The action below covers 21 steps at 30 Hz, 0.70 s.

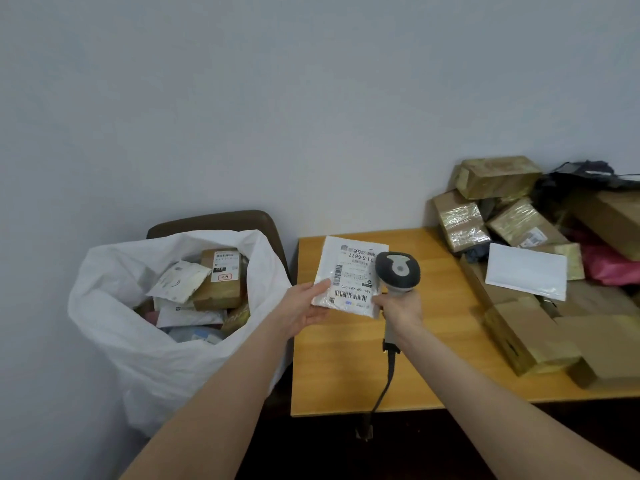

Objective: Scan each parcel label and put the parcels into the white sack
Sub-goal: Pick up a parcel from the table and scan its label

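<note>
White mailer [349,275] up in the air over the left part of the wooden table [346,358], label [353,282] facing the camera, barcodes plain to see; the left hand [304,304] has it by the near left corner, thumb on top and fingers underneath, a light pinch rather than a fist; the right hand [401,306] is wrapped round the handle of the grey scanner [398,270], whose head sits just beside the mailer's right edge, overlapping it from this view; the scanner's cable [384,386] drops off the near edge of the table; whether the right hand's foremost finger touches the mailer's near right corner, I cannot tell.

Over on the left, the white sack [145,341] stands open beside the table, propped against a brown chair [221,220]; inside it a brown box [221,278] and several pale packets [180,277] lie piled together.

Far right of the table, a heap of taped cardboard boxes [502,209]; a white padded envelope [526,271] lies on top of them, with something pink [609,265] just right of it.
</note>
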Motion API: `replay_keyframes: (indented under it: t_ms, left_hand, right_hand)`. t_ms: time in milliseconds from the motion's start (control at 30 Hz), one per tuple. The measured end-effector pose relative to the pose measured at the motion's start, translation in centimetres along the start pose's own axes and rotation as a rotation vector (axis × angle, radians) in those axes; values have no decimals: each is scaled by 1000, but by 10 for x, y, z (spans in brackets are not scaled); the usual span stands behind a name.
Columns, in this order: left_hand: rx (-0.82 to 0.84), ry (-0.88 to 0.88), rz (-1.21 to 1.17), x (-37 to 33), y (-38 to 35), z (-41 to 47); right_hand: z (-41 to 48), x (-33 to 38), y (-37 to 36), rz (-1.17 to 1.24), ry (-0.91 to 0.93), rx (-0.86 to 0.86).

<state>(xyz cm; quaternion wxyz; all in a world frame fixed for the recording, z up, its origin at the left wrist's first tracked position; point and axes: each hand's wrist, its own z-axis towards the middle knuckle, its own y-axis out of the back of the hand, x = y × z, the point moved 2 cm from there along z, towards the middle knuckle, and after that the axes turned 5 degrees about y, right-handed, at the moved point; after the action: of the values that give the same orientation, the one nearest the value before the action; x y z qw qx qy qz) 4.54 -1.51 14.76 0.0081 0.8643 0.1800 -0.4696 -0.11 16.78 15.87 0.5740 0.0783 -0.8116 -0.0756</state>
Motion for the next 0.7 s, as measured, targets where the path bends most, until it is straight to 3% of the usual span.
replay_keyframes:
  t_ms: [100,300,700]
  left_hand:
    - [-40,-43,111,-5,3,5]
    - [-249,-96,-9,0,15,21]
    - [-424,-91,-40,13,29,28]
  right_hand:
    - [-2,0,-1,-20,56,16]
    - [-28,-9,2,139,29,60]
    - [-78,-26,-11,49,-45,240]
